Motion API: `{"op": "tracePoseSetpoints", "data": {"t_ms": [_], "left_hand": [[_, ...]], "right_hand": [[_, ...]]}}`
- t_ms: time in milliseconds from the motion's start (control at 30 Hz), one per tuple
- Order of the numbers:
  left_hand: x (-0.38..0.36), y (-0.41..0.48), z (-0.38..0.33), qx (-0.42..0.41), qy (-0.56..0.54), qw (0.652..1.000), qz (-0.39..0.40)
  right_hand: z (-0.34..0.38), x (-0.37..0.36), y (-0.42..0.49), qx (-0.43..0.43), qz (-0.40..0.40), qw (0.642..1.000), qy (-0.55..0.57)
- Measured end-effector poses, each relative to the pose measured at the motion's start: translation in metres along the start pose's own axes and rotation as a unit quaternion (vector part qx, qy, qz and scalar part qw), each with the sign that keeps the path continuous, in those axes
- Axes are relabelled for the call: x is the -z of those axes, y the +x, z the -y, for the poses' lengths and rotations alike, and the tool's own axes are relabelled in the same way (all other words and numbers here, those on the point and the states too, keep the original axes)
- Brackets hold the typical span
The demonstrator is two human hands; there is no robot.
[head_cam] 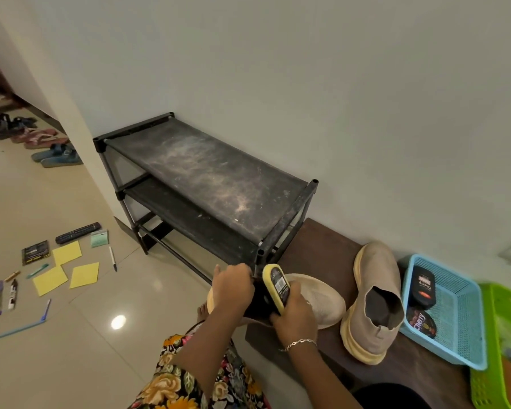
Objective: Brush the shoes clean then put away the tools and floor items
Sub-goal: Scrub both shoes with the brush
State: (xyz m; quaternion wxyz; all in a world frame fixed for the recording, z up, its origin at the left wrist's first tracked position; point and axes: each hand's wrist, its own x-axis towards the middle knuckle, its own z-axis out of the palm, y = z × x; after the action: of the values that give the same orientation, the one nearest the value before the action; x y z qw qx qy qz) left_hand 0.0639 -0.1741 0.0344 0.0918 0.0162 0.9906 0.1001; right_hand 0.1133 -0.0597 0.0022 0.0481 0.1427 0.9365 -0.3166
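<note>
A beige slip-on shoe (322,302) with a yellowish sole lies tilted at the left end of the dark wooden bench (316,246). My left hand (233,289) grips its heel end. My right hand (292,314) holds a yellow shoe brush (275,287) with a black label against the shoe's opening. The second beige shoe (375,299) stands on the bench just to the right, apart from both hands. On the floor at the left lie yellow sticky notes (67,253), several pens (112,258), a remote control (78,232) and a black packet (35,252).
A blue basket (466,317) on the bench holds a black polish bottle (424,287) and a round polish tin (422,323). A green basket (496,349) sits at the far right. A dusty black shoe rack (207,175) stands against the wall. Sandals (50,154) line the far left floor.
</note>
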Motion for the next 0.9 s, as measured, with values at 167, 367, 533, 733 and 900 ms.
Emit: {"op": "tracePoseSetpoints", "data": {"t_ms": [167,367,533,733,900], "left_hand": [[-0.023,-0.027,0.004,-0.003,-0.108,0.973,-0.206],[-0.059,-0.059,-0.024,0.038,-0.121,0.967,-0.222],[-0.069,-0.051,-0.044,0.123,-0.137,0.972,-0.149],[-0.061,-0.041,-0.055,0.257,-0.24,0.934,-0.061],[-0.069,-0.04,-0.036,0.251,-0.323,0.91,-0.074]], "right_hand": [[-0.013,-0.002,-0.011,-0.13,-0.088,0.966,0.206],[-0.022,-0.006,-0.029,-0.176,-0.107,0.912,0.355],[-0.024,-0.002,-0.035,-0.154,-0.105,0.894,0.407],[-0.034,-0.018,-0.036,-0.168,-0.059,0.886,0.428],[-0.048,0.002,-0.029,-0.132,-0.03,0.905,0.404]]}}
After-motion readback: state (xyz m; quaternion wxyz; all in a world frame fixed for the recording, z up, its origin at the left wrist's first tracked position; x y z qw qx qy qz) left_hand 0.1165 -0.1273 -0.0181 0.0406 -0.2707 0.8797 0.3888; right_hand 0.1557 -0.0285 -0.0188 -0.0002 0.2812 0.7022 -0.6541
